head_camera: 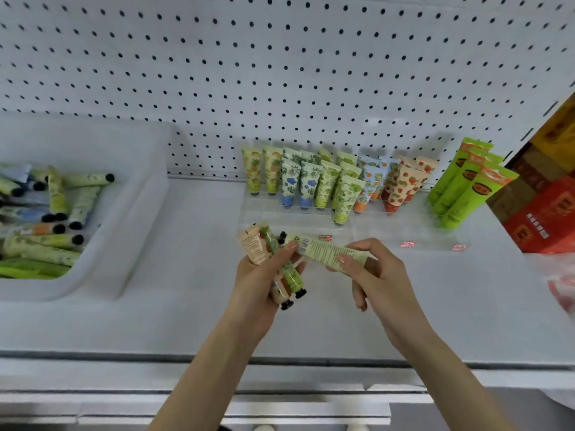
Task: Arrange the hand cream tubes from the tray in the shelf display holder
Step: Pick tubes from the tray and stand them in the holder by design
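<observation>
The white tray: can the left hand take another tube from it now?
Probably not: the left hand grips a bundle of tubes, so its grip is full; the way to the tray looks clear.

We are at a shop shelf. Behind it runs a white pegboard wall (pixel 280 73) of the kind stores hang goods on. On the white shelf (pixel 186 306) stands a clear display holder (pixel 311 217) with hand cream tubes (pixel 323 181) lined up in rows by pattern, and small red labels (pixel 407 244) along its front. Stacked red and brown boxes (pixel 544 213) stand at the right. A white tray (pixel 133 213) at the left holds more tubes in a loose heap.
</observation>
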A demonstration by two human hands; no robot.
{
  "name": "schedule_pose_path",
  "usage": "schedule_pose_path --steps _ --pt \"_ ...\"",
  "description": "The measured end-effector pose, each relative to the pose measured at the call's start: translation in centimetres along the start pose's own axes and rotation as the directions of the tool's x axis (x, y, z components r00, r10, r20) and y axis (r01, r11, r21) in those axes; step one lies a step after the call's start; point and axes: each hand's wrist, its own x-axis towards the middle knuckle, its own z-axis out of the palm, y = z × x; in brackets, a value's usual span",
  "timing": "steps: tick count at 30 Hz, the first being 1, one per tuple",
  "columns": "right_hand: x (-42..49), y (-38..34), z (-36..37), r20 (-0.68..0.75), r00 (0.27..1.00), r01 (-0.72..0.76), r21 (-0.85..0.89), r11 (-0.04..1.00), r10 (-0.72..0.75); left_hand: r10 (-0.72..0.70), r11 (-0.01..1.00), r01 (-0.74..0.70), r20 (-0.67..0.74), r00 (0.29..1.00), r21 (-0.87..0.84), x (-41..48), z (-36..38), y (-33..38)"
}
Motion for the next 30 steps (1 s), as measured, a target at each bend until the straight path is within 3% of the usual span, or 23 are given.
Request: schedule_pose_path --steps 4,9,13,16,19,21,23,27,30 --pt "0.4 -0.5 2.1 -0.021 1.0 0.021 0.106 0.994 -0.019 -0.011 0.999 0.011 -0.019 1.0 0.03 -0.5 -2.1 1.6" --pt "1.7 -1.5 3.6 0.007 0.999 0.049 0.047 0.998 -0.049 -0.077 0.995 0.081 -0.073 0.994 0.056 -0.3 -4.1 3.2" --pt "2.6 -2.6 5.0 0.019 0.999 0.05 0.067 0.997 -0.051 -0.075 0.994 0.078 -0.036 0.997 0.077 0.0 -5.3 4.3" --pt "3.3 -3.4 5.8 0.018 0.999 -0.045 0.178 0.983 0.042 -0.013 0.996 0.01 0.034 0.999 0.088 0.3 -6.3 5.1" --pt "4.1 -4.5 6.2 0.116 0.973 -0.226 0.297 0.928 0.2 0.046 0.994 -0.054 0.08 0.996 0.099 0.8 -7.2 5.7" --pt "4.7 -5.5 6.3 0.193 0.95 -0.288 0.229 0.93 0.246 0.066 0.995 -0.072 0.082 0.994 0.069 1.1 -7.5 5.9" --pt "5.5 -6.7 6.2 0.192 0.953 -0.26 0.119 0.958 0.235 0.083 0.996 -0.085 0.078 0.993 0.025 1.3 -7.8 6.3" --pt "8.0 -9.8 6.3 0.136 0.988 -0.052 -0.174 0.983 0.077 0.074 0.995 -0.073 0.009 0.997 -0.068 2.3 -9.2 6.8" --pt "10.4 -11.3 7.0 0.127 0.992 0.071 -0.396 0.915 -0.021 0.06 0.995 -0.058 -0.027 0.998 0.086 2.9 -10.1 6.9"
